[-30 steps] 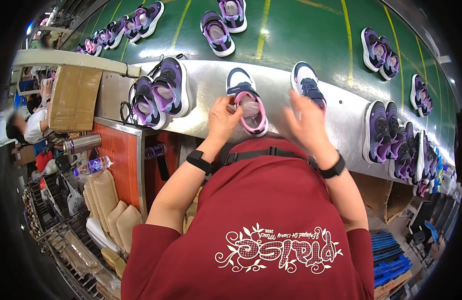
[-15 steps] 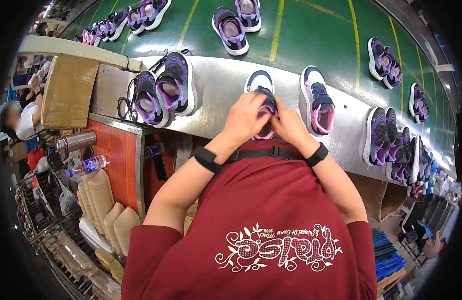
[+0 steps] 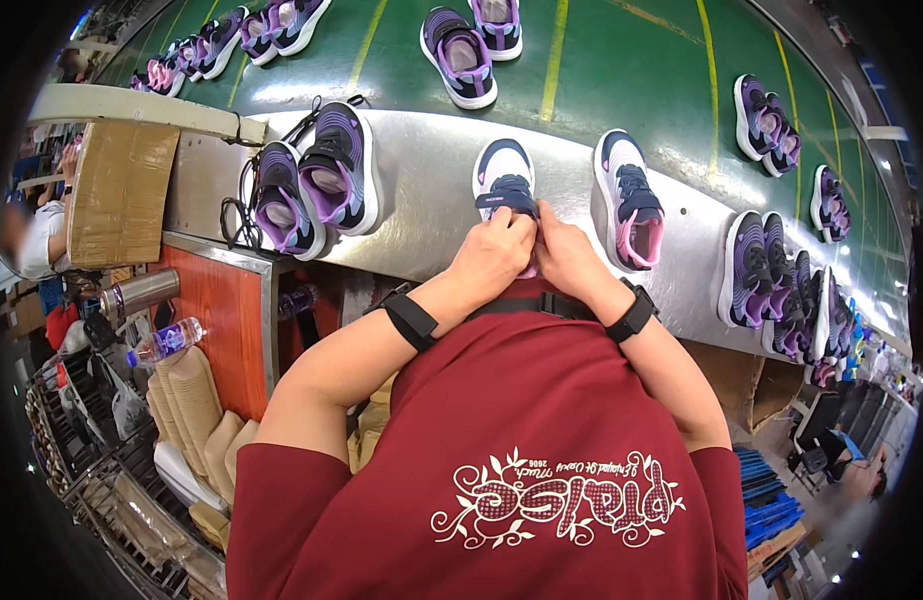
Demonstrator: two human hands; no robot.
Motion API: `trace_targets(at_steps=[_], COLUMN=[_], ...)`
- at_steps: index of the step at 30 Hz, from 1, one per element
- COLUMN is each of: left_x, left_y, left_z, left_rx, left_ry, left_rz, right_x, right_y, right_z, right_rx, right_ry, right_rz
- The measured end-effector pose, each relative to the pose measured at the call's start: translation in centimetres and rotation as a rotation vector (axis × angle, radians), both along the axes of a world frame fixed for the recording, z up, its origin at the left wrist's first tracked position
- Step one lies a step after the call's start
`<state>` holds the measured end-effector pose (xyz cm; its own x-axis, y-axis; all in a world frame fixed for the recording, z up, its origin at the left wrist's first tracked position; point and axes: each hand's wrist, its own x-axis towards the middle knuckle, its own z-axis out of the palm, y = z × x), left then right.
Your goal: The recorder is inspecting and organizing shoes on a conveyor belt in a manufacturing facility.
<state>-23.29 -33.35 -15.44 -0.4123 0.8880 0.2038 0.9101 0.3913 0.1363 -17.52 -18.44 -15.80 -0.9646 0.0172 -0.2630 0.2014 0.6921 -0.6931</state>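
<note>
A white and navy child's sneaker [image 3: 505, 186] with a pink lining lies on the metal ledge in front of me, toe pointing away. My left hand [image 3: 494, 252] has its fingers curled into the opening, just behind the navy strap. Against the shoe's right side, my right hand [image 3: 574, 254] is closed around the collar, its fingertips partly hidden. Both hands cover most of the heel. To the right stands a matching sneaker [image 3: 630, 195], touched by neither hand.
A pair of black and purple sneakers [image 3: 334, 165] stands at the ledge's left, beside black cords [image 3: 244, 212]. More pairs sit on the green conveyor belt [image 3: 632, 70], and several purple sneakers [image 3: 750, 270] crowd the ledge's right end. A cardboard box [image 3: 122, 195] is at far left.
My hands have drawn back toward the heel, baring the navy strap and more of the shoe's upper. The left hand's fingers are more tightly bunched. The view has shifted slightly.
</note>
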Motion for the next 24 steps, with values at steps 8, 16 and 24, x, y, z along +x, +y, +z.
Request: trace_targets(at_steps=[8, 16, 24], left_x=[-0.6, -5.9, -7.0], left_y=[-4.1, -2.4, -1.7], left_z=[1.9, 0.5, 0.2], left_rx=[0.494, 0.311, 0.198], left_ry=[-0.452, -1.169, -1.386], left_rz=[0.322, 0.696, 0.468], right_x=[0.7, -0.9, 0.0], right_y=[-1.1, -5.1, -4.0], right_z=[3.5, -0.1, -0.6], right_rx=[-0.06, 0.191, -0.014], right_ry=[0.257, -0.059, -0.071], right_rz=[-0.199, 0.206, -0.029])
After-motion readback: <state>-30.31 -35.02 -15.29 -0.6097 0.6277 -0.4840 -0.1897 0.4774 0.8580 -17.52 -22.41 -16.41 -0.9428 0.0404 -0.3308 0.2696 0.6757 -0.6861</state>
